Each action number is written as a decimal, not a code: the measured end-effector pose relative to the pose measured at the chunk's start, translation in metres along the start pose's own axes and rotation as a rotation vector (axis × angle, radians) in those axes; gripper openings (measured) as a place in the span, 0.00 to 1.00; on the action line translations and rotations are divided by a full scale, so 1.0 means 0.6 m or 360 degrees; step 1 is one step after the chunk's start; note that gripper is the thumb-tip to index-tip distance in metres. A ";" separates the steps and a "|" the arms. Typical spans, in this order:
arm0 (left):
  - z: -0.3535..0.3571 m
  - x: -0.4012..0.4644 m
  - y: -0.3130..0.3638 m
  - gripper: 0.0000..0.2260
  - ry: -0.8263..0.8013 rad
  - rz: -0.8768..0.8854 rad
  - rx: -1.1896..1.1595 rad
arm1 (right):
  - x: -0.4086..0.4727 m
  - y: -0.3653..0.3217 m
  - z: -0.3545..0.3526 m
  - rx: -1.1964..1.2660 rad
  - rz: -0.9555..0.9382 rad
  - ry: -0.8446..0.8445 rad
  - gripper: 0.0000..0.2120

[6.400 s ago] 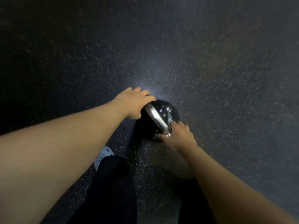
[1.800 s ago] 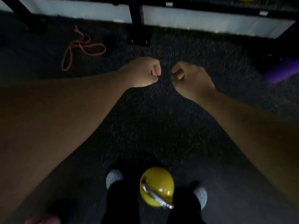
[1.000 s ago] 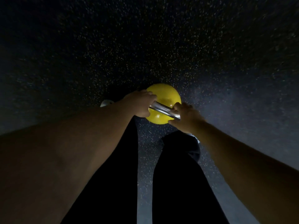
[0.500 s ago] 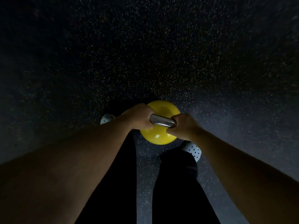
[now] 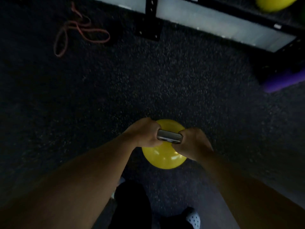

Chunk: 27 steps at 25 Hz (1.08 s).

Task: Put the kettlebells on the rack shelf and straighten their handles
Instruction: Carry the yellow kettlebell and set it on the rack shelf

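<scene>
Since half a second ago our view has swung up from bare floor, so the rack (image 5: pixel 152 17) with its pale panels now shows at the far edge, and the yellow kettlebell (image 5: pixel 163 156) sits lower in our view, in front of our legs. We have both hands clenched on its steel handle (image 5: pixel 170 138), the left hand (image 5: pixel 143 134) on the left end and the right hand (image 5: pixel 193 142) on the right end, with only a short stretch of bar showing between them. We cannot tell whether the bell hangs clear of the speckled floor (image 5: pixel 115 83) or rests on it. The weight could swing into our shins as we walk, and a foot could catch the red band (image 5: pixel 79 28) lying far left. A second yellow kettlebell (image 5: pixel 277 3) is cut off at the far right corner, so its handle is unseen. A purple thing (image 5: pixel 283 80) at the right is too dim to name, and blur hides the shelf surface.
</scene>
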<state>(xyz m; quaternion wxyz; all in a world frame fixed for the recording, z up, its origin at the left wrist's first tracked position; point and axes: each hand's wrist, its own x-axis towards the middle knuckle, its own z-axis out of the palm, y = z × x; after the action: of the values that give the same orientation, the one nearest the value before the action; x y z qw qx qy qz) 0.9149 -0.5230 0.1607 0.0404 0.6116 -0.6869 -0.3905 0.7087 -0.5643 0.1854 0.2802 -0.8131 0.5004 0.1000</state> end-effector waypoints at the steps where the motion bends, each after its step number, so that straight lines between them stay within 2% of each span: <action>1: -0.056 0.005 -0.022 0.08 0.0064 0.0018 0.0027 | 0.038 -0.036 -0.030 -0.0016 -0.0046 0.0066 0.14; 6: -0.291 0.031 -0.140 0.09 0.0327 0.0041 0.0189 | 0.222 -0.195 -0.139 -0.0031 -0.0256 0.0296 0.12; 11: -0.482 0.067 -0.271 0.09 0.0382 -0.0032 0.0456 | 0.402 -0.333 -0.202 -0.0065 -0.0395 0.0424 0.14; 14: -0.567 0.098 -0.333 0.13 0.0369 -0.0061 0.0612 | 0.498 -0.389 -0.232 -0.0102 -0.0418 0.0388 0.16; 18: -0.685 0.140 -0.401 0.10 0.0451 -0.0050 0.0711 | 0.613 -0.456 -0.289 -0.0210 -0.0409 0.0421 0.16; 24: -0.856 0.239 -0.469 0.13 0.0698 0.0064 0.0870 | 0.779 -0.527 -0.403 -0.0336 -0.0397 0.0540 0.15; 27: -0.968 0.315 -0.495 0.12 0.0748 0.0152 0.0899 | 0.876 -0.545 -0.471 -0.0364 -0.0331 0.0697 0.14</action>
<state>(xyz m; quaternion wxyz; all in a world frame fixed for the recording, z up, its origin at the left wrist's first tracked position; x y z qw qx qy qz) 1.4178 -0.9547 0.3085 0.0448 0.6388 -0.7674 -0.0319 1.2119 -1.0079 0.3015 0.0805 -0.8888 0.4482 -0.0518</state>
